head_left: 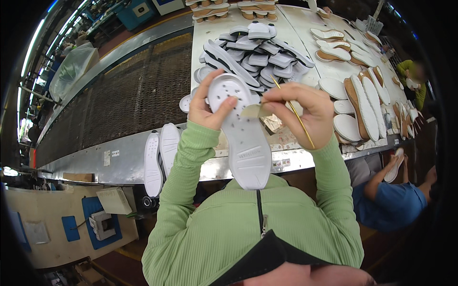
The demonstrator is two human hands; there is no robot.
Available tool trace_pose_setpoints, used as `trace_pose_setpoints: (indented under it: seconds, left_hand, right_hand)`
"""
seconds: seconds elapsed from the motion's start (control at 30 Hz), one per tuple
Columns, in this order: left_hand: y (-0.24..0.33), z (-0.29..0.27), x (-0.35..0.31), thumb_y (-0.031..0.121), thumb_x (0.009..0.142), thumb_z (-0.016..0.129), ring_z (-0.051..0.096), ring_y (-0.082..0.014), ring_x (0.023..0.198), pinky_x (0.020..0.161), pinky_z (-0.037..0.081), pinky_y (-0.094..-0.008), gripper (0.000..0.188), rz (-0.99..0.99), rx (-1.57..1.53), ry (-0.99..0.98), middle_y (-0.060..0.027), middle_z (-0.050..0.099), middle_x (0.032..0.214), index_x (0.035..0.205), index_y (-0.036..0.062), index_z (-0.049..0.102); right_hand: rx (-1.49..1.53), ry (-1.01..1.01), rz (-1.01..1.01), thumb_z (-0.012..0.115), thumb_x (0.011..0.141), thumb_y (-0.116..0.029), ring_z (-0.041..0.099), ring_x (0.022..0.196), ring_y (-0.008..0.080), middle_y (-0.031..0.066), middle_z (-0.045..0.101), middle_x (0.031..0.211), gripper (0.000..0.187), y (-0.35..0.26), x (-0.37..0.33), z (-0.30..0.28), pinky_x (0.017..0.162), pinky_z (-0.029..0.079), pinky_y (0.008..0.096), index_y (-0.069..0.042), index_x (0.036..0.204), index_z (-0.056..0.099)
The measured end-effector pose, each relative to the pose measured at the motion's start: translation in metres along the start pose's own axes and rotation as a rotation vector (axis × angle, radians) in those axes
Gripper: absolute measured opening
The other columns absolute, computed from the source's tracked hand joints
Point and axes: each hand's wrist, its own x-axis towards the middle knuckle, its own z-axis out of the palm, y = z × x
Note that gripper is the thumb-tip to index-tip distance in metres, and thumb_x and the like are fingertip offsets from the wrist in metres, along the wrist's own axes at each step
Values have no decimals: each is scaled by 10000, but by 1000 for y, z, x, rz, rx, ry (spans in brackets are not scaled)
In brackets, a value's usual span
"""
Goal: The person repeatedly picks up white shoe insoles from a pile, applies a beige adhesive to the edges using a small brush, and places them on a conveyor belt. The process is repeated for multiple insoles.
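My left hand (204, 106) grips a white shoe sole (249, 155) by its upper end, with the thumb on its face. Small dark holes dot that end, and the sole's other end tilts down towards my jacket. Close to the sole's right side, my right hand (312, 112) pinches a small pale translucent piece (251, 112) that overlaps the sole in view; whether it touches cannot be told. A thin brass-coloured rod (302, 125) runs through the same right hand, slanting across the fingers. Behind the hands lies a heap of white soles with dark edging (257, 59).
A dark mesh conveyor belt (129, 88) runs along the left. Two white soles (152, 164) rest at its near metal edge. White-and-tan soles (365, 105) cover the table's right side. A person in blue (393, 202) holds a sole at the right; another in yellow-green (420, 90) is farther off.
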Motion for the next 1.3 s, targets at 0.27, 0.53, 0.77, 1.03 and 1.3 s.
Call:
trace_pose_setpoints:
  seconds: [0.27, 0.53, 0.77, 1.03, 1.3]
  left_hand:
    - [2, 9, -7, -15, 762, 706, 584, -171, 1069, 897, 511, -305, 642, -5, -63, -237, -112, 567, 1201, 1345, 3, 437]
    - [1, 3, -13, 1, 832, 640, 529, -163, 1141, 965, 435, -292, 552, 6, -8, -163, -126, 570, 1224, 1346, -46, 444]
    - [2, 2, -15, 52, 927, 541, 513, -150, 1154, 989, 399, -277, 429, -48, -21, -111, -109, 571, 1248, 1342, -29, 473]
    - [3, 5, -20, 46, 930, 544, 523, -144, 1134, 975, 409, -277, 424, -62, 27, -27, -120, 572, 1245, 1342, -29, 474]
    - [5, 5, -25, 63, 936, 554, 534, -142, 1109, 957, 416, -271, 429, -34, -36, 24, -126, 574, 1234, 1342, -44, 467]
  right_hand:
    - [-24, -54, -149, 697, 755, 53, 666, 716, 185, 119, 697, 820, 167, 31, 18, 16, 648, 517, 275, 14, 917, 700]
    - [-58, -91, -261, 718, 723, 46, 665, 710, 216, 109, 696, 823, 220, 44, 24, 32, 624, 525, 287, -8, 937, 706]
    - [-80, -76, -330, 730, 710, 39, 671, 731, 239, 108, 694, 835, 227, 46, 22, 35, 629, 526, 298, -14, 929, 699]
    - [-109, 97, -267, 728, 758, -43, 670, 766, 240, 122, 691, 883, 260, 54, 11, 43, 694, 534, 309, -21, 1014, 689]
    - [347, 76, 331, 733, 810, -114, 657, 760, 138, 126, 702, 958, 306, 58, -18, 60, 634, 564, 274, 0, 1087, 668]
